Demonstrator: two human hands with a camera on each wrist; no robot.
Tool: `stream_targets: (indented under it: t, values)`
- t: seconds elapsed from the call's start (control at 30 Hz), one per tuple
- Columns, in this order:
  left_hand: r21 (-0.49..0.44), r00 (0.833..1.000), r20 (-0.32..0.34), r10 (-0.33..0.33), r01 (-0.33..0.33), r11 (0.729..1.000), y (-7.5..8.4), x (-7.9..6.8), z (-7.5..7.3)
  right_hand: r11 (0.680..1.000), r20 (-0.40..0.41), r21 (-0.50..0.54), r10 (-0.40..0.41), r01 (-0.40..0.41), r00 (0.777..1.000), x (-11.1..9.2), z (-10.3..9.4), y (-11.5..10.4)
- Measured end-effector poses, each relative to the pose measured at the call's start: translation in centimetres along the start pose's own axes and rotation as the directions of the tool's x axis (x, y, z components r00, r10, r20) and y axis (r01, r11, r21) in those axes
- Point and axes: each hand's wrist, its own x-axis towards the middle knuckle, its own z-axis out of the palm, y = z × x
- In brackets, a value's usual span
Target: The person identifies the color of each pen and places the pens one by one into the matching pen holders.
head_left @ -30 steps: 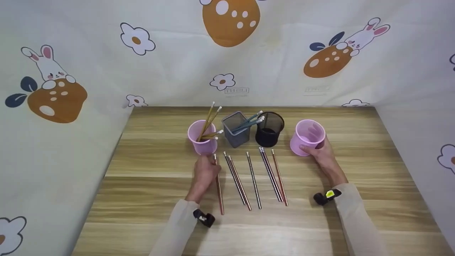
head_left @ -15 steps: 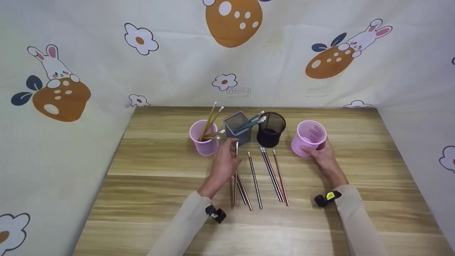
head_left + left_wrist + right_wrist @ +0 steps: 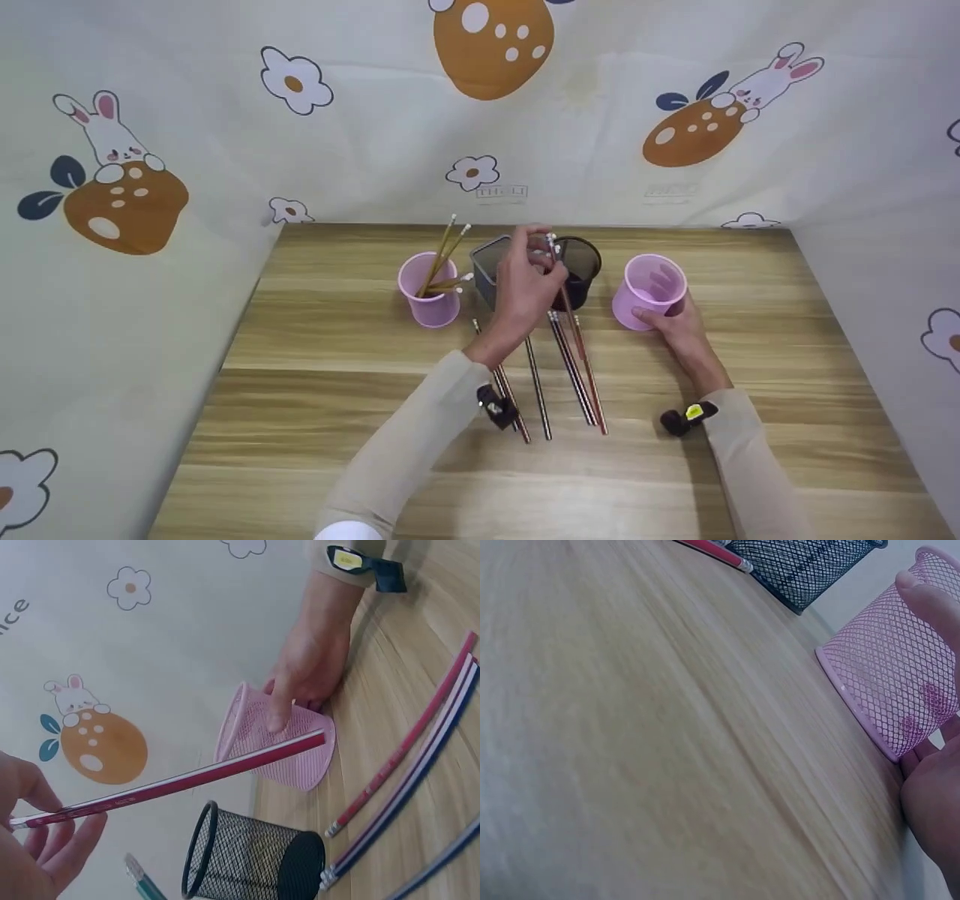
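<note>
My left hand (image 3: 529, 281) pinches a red pencil (image 3: 187, 780) near its white eraser end, raised in front of the black round mesh cup (image 3: 247, 851). In the left wrist view its far end overlaps the right pink mesh cup (image 3: 637, 311). My right hand (image 3: 682, 334) grips that cup from the right side, thumb at the front, as it stands upright on the table. Nothing shows inside the cup. Beneath the raised pencil lie another red pencil (image 3: 595, 390) and a pair of dark striped pencils (image 3: 571, 367).
A left pink mesh cup (image 3: 435, 311) holds several yellow pencils (image 3: 442, 251). The grey square mesh holder (image 3: 484, 277) is partly hidden behind my left hand. A dark pencil (image 3: 538, 397) and a close pair of pencils (image 3: 513, 405) lie left of centre. A printed curtain (image 3: 375, 150) hangs behind the table.
My left hand has lifted the red pencil from the left end of the row and carried it right and back, to the black cup. My right hand has stayed on the pink cup.
</note>
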Motion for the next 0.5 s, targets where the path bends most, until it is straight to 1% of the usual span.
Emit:
stream_targets:
  t: [0.07,0.17,0.27,0.37,0.43,0.5]
  values:
    - [-0.047,1.0,-0.03,0.0,-0.002,0.999,0.4,0.8,0.7,1.0,-0.006,0.005,0.0,0.0,1.0,0.0,0.0,0.0]
    - [-0.095,0.996,-0.086,0.018,-0.026,0.995,1.1,2.0,1.7,1.0,-0.008,0.02,-0.002,0.002,1.0,-0.1,0.0,0.1]
    - [-0.088,0.989,-0.138,0.053,-0.065,0.994,1.8,2.9,2.3,0.999,-0.005,0.043,-0.016,0.016,1.0,0.0,0.0,0.1]
    - [-0.075,0.981,-0.171,0.088,-0.102,0.992,2.6,3.5,2.8,0.998,-0.008,0.05,-0.024,0.025,1.0,0.0,0.1,0.2]
    - [-0.087,0.978,-0.183,0.101,-0.119,0.989,3.0,3.8,3.1,0.999,-0.014,0.028,-0.019,0.019,1.0,-0.1,0.1,0.2]
    - [-0.12,0.976,-0.189,0.105,-0.13,0.984,3.2,4.0,3.5,1.0,-0.017,0.009,-0.01,0.01,1.0,-0.1,0.0,0.2]
